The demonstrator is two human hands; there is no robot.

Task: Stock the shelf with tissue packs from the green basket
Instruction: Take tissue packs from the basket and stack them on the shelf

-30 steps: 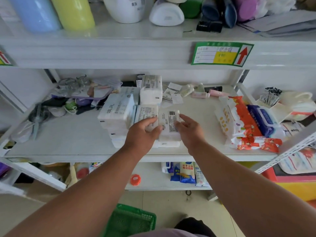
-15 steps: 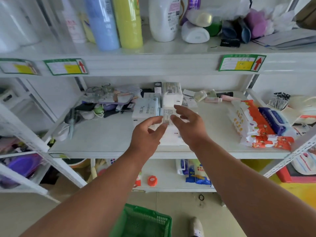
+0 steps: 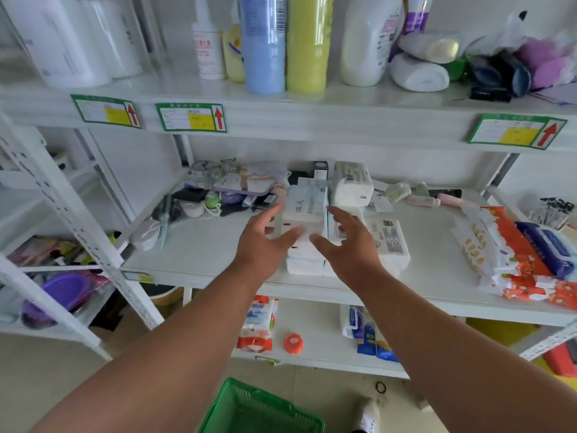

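White tissue packs are stacked in the middle of the white shelf point(image 3: 203, 245): a tall stack point(image 3: 307, 210) with a pale blue top, a flat pack with a barcode label point(image 3: 388, 242) to its right, and one more pack point(image 3: 351, 182) behind. My left hand point(image 3: 265, 242) and my right hand point(image 3: 346, 245) hover just in front of the stack, fingers spread, holding nothing. The green basket point(image 3: 259, 410) stands on the floor below, between my arms; its inside is mostly out of view.
Orange-and-white wipe packs point(image 3: 512, 257) and a blue pack point(image 3: 549, 248) lie on the shelf's right. Small clutter point(image 3: 218, 195) fills the back left. Bottles point(image 3: 307, 42) stand on the upper shelf. More packs point(image 3: 365, 332) lie on the lower shelf. A second rack point(image 3: 62, 214) stands left.
Both hands let go of the labelled tissue pack and drew back from the stack, fingers opening. The view tilted upward and pulled away, showing more of the upper shelf.
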